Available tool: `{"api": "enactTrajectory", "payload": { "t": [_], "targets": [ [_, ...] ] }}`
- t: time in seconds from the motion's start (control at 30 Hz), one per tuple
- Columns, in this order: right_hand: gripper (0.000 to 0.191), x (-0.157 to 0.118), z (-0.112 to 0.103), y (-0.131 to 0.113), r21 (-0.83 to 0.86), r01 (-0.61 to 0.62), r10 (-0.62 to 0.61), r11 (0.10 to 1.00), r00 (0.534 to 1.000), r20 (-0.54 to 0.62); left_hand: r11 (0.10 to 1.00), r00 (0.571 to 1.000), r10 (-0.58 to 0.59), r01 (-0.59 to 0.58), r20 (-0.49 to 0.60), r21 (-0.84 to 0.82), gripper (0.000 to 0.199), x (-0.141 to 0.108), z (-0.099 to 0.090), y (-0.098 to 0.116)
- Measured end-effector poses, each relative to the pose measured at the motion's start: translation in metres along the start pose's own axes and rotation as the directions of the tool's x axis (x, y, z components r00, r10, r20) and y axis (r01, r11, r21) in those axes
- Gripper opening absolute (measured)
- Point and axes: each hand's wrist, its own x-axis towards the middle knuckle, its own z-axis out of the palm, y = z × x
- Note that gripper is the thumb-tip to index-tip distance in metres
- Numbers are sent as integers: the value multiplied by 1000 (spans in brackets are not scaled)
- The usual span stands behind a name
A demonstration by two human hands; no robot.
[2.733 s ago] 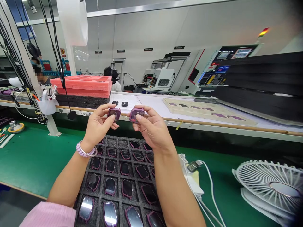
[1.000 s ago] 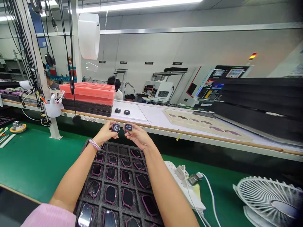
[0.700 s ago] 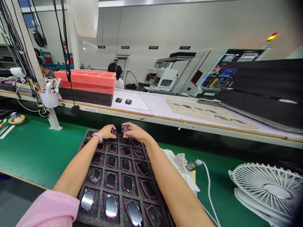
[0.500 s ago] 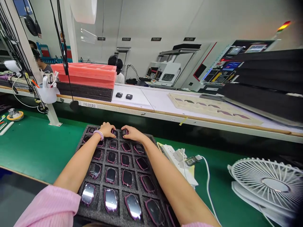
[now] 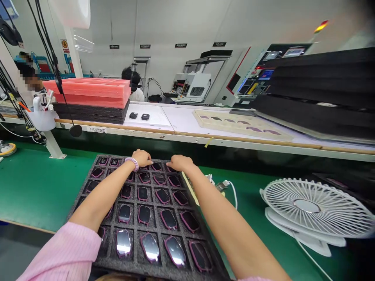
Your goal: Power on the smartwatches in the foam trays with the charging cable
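Note:
A black foam tray [image 5: 134, 264] with a grid of compartments lies in front of me, holding many purple-rimmed watch cases [image 5: 168, 219] with dark, shiny glass. My left hand [image 5: 142, 157], a pink band at its wrist, reaches to the far row. Its fingers are closed on a watch case there that they mostly cover. My right hand [image 5: 181, 162] is at the far right corner, thumb and fingers curled on another case, largely hidden beneath them. Between the hands, one watch case [image 5: 156, 166] lies in its compartment.
A white fan [image 5: 307, 207] stands right on the green bench [image 5: 38, 187], near cables and a plug. Beyond runs a shelf with red trays [image 5: 90, 91], two small black pieces [image 5: 139, 116], a pale tray [image 5: 240, 123] and stacked black foam [image 5: 316, 89]. Other people sit behind it.
My view has swung right. Both hands have moved right along the tray's far row, away from the two marked cases they were pinching, and now sit farther apart.

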Motion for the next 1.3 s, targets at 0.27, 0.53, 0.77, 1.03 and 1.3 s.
{"api": "enactTrajectory", "payload": {
  "t": [0.27, 0.53, 0.77, 1.03, 1.3],
  "targets": [
    [37, -20, 25, 11, 121, -48, 60, 991, 993, -98, 972, 987, -88, 57, -131, -226, 28, 11, 33, 39],
    [19, -29, 24, 4, 603, 24, 77, 797, 987, -141, 673, 985, -60, -81, -164, -735, 20, -27, -29, 16],
    [28, -52, 22, -52, 953, 83, -204, 293, 979, -23, 432, 964, -234, -14, -127, -902, 12, -80, -36, -25],
    [45, -79, 52, -89, 988, -102, -514, -118, 857, 28, 531, 899, -325, -83, -293, -843, 20, -118, 17, -31],
    [50, -92, 60, -86, 976, -87, -590, -201, 806, -50, 715, 901, -188, -148, -391, -684, 32, -126, 28, -35]
  ]
}}
